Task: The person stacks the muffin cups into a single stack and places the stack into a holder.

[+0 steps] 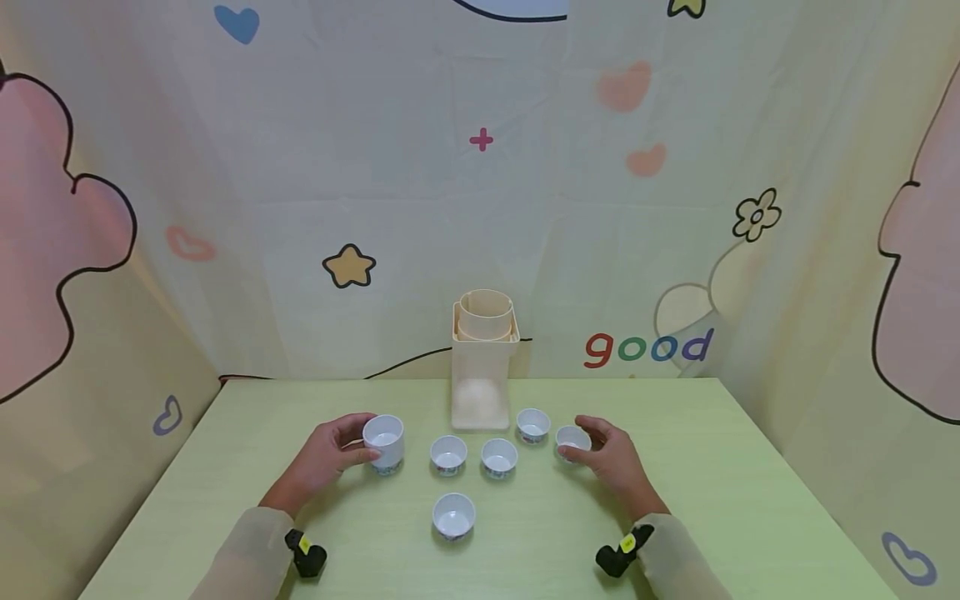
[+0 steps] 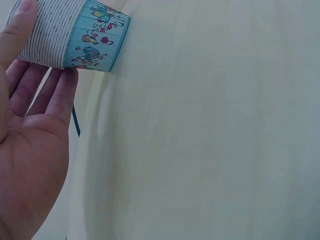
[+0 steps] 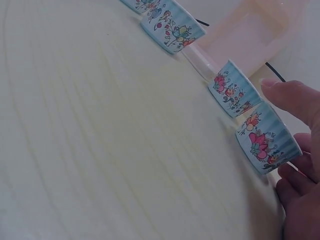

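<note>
My left hand [image 1: 330,454] grips a stack of nested paper baking cups [image 1: 384,442] at the left. In the left wrist view the stacked rims [image 2: 47,32] lie between thumb and fingers, and the outermost cup shows blue with birds and flowers. On the right, my right hand [image 1: 611,458] curves its thumb and fingers around a single paper baking cup [image 3: 267,140], which stands upright. Another cup [image 1: 533,425] is close beside it. Two more, a left cup [image 1: 448,456] and a middle cup [image 1: 498,458], stand in the centre, with a nearer cup [image 1: 453,517] in front.
A pale pink upright holder [image 1: 480,383] with a round opening on top stands at the back of the light table [image 1: 540,550]. Behind it hangs a patterned cloth [image 1: 405,167]. Similar cloth encloses both sides.
</note>
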`<state>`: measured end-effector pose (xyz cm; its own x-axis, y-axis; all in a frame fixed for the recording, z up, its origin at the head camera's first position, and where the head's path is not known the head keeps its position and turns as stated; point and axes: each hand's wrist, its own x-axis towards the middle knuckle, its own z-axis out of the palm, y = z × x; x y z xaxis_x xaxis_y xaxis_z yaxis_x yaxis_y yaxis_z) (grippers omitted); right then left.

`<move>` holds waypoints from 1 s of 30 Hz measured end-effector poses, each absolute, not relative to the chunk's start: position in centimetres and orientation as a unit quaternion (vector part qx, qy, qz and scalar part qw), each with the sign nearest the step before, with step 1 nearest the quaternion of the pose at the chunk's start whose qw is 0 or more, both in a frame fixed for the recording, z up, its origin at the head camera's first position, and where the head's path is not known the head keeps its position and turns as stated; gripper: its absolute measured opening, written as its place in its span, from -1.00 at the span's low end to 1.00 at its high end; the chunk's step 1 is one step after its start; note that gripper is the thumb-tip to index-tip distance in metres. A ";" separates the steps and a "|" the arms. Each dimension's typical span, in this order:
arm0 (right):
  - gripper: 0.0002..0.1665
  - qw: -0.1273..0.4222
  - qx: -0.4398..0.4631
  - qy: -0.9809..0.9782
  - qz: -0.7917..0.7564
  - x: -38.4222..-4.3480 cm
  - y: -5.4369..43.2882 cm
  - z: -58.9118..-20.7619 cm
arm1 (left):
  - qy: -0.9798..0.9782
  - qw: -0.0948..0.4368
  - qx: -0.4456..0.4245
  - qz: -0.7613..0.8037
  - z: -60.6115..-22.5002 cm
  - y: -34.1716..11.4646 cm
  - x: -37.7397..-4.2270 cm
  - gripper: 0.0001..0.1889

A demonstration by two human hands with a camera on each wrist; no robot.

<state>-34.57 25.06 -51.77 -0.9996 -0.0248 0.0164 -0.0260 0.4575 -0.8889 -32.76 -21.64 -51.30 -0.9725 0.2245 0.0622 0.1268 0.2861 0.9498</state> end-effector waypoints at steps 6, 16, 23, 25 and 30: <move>-0.08 0.006 0.015 -0.861 0.508 -34.7 24.6 -51.8 | 0.801 0.038 0.107 0.587 -51.2 -21.7 -32.7 -0.33; -0.08 0.009 0.023 -0.873 0.486 -34.9 24.5 -51.7 | 0.805 0.035 0.109 0.582 -51.0 -21.9 -32.9 -0.33; -0.09 0.003 0.021 -0.884 0.468 -34.6 24.9 -51.8 | 0.801 0.041 0.107 0.588 -51.3 -21.8 -32.8 -0.31; -0.09 0.001 0.020 -0.885 0.466 -34.6 25.0 -51.8 | 0.799 0.043 0.110 0.590 -51.4 -21.7 -32.8 -0.30; -0.10 0.001 0.024 -0.887 0.461 -34.5 25.0 -51.9 | 0.797 0.037 0.118 0.591 -51.6 -21.8 -32.9 -0.32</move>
